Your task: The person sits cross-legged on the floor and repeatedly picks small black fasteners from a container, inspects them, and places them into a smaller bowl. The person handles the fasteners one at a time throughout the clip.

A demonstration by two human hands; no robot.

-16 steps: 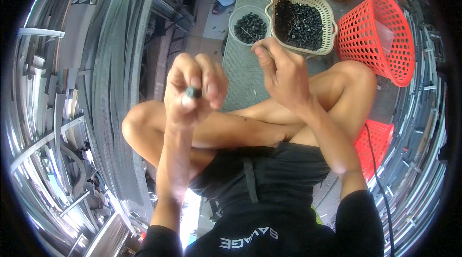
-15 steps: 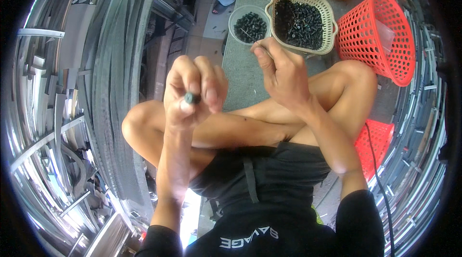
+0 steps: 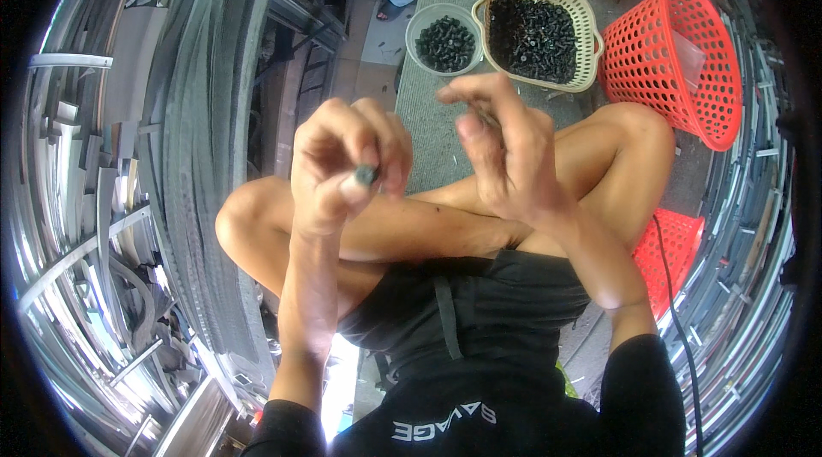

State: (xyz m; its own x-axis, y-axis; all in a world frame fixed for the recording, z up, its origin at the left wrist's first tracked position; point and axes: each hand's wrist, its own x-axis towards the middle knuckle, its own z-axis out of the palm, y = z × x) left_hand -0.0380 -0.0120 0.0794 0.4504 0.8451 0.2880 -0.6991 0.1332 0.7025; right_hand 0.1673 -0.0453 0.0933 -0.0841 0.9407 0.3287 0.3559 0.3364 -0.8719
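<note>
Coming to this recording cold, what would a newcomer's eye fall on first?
Probably the left hand, near the centre, pinching a small dark piece, with the right hand raised beside it. The bright red perforated basket at upper right likely comes next. Between them, toward the top, a beige basket and a round translucent tub hold many small black pieces.

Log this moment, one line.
left hand: pinching small dark piece; right hand: raised, loosely curled, contents unclear; beyond: round tub, beige basket, dark pieces inside both

So yeah, I've got one word in white capitals (image 3: 445,424) curving across the front of my black T-shirt (image 3: 514,397).
</note>
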